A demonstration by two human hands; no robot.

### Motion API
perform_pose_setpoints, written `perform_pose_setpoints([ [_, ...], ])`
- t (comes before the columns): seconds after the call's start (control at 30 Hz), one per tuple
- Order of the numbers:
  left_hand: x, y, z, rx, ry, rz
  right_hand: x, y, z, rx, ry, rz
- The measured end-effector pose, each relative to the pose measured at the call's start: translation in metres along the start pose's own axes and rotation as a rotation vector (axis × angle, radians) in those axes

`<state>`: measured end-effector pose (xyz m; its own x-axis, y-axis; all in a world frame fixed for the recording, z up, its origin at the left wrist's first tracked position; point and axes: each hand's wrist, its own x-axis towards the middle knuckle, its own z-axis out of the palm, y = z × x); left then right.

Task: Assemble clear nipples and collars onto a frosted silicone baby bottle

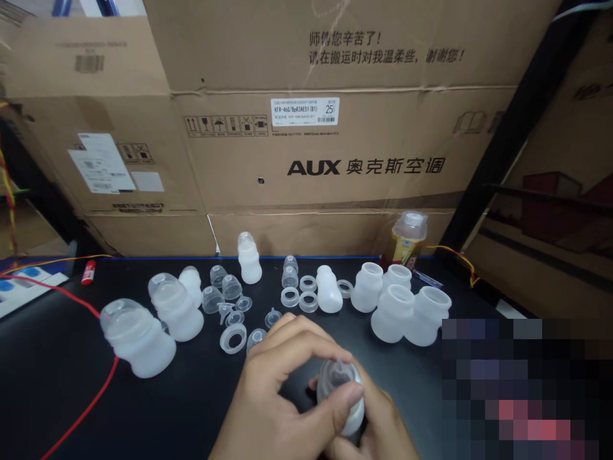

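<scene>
In front of me, low in the view, both hands are closed around one small baby bottle [354,420]. My right hand [383,409] wraps its body from the right. My left hand [280,390] reaches over from the left, its thumb and fingers gripping the translucent nipple [331,378] at the bottle's mouth. Fingers hide much of the bottle, so I cannot tell how the nipple is seated. Beyond my left hand lie a clear cap [256,340], partly covered, a loose nipple [272,317] and a white ring [233,338].
Capped bottles [138,338] stand at the left, several open bottles [393,313] at the right. Clear caps [213,299] and rings [308,301] lie between them. A red cable [90,399] crosses the left side. Cardboard [230,166] walls the back, near a yellow-labelled jar [405,246].
</scene>
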<state>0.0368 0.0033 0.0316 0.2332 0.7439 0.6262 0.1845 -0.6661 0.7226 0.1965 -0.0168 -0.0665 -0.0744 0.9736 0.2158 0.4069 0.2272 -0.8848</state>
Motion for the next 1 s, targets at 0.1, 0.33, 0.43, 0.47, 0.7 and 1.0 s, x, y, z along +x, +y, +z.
perform_pose_setpoints([
  [0.1,0.003,0.006,-0.008,-0.019,0.080,0.024,0.001,-0.003,-0.002,0.028,-0.045,-0.014],
  [0.33,0.002,-0.006,0.000,0.028,-0.027,-0.020,-0.001,-0.001,-0.001,0.005,-0.010,0.009],
  [0.43,-0.001,-0.011,0.003,-0.001,-0.055,-0.085,0.000,0.001,0.000,-0.002,-0.007,-0.016],
  [0.47,-0.001,-0.011,0.003,-0.008,-0.075,-0.115,0.000,0.002,0.001,-0.005,-0.004,-0.021],
  [0.7,0.005,0.001,0.001,0.008,-0.141,-0.241,-0.001,0.006,0.004,0.017,0.017,-0.032],
  [1.0,0.007,0.001,0.001,-0.067,-0.042,-0.091,-0.002,0.002,-0.001,-0.033,-0.002,0.021],
])
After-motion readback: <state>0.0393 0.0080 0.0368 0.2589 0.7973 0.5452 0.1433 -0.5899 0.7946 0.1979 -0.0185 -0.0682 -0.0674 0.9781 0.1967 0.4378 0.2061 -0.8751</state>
